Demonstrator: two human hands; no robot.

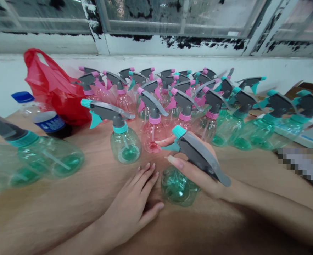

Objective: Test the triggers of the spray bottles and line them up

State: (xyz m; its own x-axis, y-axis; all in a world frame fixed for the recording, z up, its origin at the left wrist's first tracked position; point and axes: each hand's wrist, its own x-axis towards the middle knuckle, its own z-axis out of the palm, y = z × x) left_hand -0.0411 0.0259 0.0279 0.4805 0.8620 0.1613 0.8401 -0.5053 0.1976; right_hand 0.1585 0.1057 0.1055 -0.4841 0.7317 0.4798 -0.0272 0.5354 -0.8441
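My right hand [199, 170] is wrapped round the neck of a green spray bottle [179, 186] with a grey and turquoise trigger head. That bottle is upright, its nozzle pointing to the left and away; the collar is hidden by my fingers. Palm down on the tabletop, my left hand [137, 198] holds nothing, its fingers stretched out just left of the bottle's base. Beyond the left fingertips stands another green spray bottle [126, 147], also upright. A pink spray bottle [153, 132] is close behind my right fingers.
Rows of pink and green spray bottles [209, 102] fill the back. More green bottles [50, 159] stand at left, near a drink bottle [48, 117] and a red plastic bag [63, 95]. An open cardboard box [305, 88] is at right, below the window wall.
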